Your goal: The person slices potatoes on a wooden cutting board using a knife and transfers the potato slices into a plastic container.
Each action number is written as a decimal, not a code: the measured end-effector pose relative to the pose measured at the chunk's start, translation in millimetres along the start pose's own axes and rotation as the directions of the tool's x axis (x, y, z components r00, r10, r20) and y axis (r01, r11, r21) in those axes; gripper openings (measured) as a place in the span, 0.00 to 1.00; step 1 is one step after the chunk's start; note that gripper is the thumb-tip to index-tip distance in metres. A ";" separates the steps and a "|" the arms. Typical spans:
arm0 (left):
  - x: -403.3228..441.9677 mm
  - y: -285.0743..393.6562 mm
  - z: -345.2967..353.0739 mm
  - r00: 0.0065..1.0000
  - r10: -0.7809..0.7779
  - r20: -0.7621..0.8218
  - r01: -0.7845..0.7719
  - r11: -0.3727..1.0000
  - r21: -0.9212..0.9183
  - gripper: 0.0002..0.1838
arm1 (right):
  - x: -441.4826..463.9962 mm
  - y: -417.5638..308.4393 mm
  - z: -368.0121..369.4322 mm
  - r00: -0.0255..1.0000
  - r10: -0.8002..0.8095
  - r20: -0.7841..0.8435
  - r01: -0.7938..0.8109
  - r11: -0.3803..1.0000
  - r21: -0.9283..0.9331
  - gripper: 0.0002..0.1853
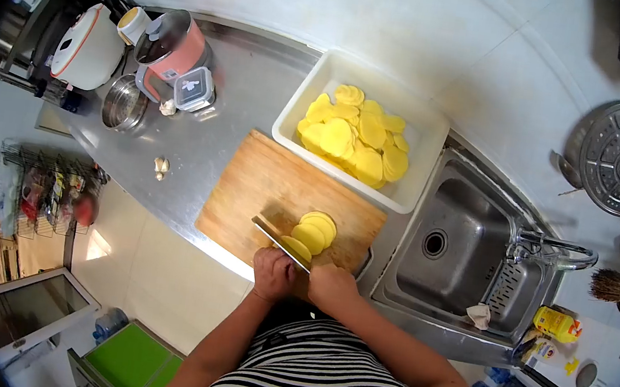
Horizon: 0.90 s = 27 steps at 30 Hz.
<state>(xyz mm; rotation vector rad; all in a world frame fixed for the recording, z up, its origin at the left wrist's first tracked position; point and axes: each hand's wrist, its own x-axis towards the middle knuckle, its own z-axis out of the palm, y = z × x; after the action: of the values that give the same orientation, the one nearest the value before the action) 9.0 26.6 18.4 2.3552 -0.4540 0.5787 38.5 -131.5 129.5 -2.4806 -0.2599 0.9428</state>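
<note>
My right hand (333,287) is closed round the handle of a kitchen knife (280,244). Its blade slants across the near edge of a wooden cutting board (250,178). Just beyond the blade, several round yellow slices (310,236), which look like potato, lie overlapping. My left hand (273,272) is beside the blade on the near side, fingers curled in; whatever they press on is hidden. Behind the board, a white plastic tub (411,187) holds a heap of similar yellow slices (363,142).
To the right is a steel sink (456,200) with a faucet (558,255). Garlic (161,168), a steel bowl (126,105), a lidded container (195,89) and a pink electric pot (177,49) stand on the left counter. A yellow bottle (557,324) is beyond the sink.
</note>
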 end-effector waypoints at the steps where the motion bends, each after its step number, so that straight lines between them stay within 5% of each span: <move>1: 1.3 -0.8 -1.2 1.000 0.004 -0.001 -0.004 1.000 0.003 0.15 | -0.3 1.2 0.4 1.000 -0.003 -0.004 0.003 1.000 0.002 0.08; 13: 6.8 4.4 -5.1 0.999 0.000 0.042 0.000 1.000 -0.013 0.15 | 11.2 21.2 34.5 0.985 0.002 -0.172 0.000 1.000 0.008 0.09; 19: 12.7 6.5 -8.5 0.999 0.047 0.008 -0.047 0.999 0.001 0.13 | 7.2 30.9 15.0 0.996 0.042 -0.076 -0.042 0.999 0.005 0.11; 27: 23.1 14.5 -31.3 0.983 -0.021 0.184 0.024 1.000 -0.011 0.15 | -35.1 59.1 -2.9 0.965 0.042 -0.257 -0.024 0.997 0.072 0.14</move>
<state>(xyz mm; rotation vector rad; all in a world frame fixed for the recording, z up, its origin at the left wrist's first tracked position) 12.9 33.4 59.2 2.4087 -0.5110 0.3478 14.8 -195.7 122.7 -2.5167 -0.0977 0.6190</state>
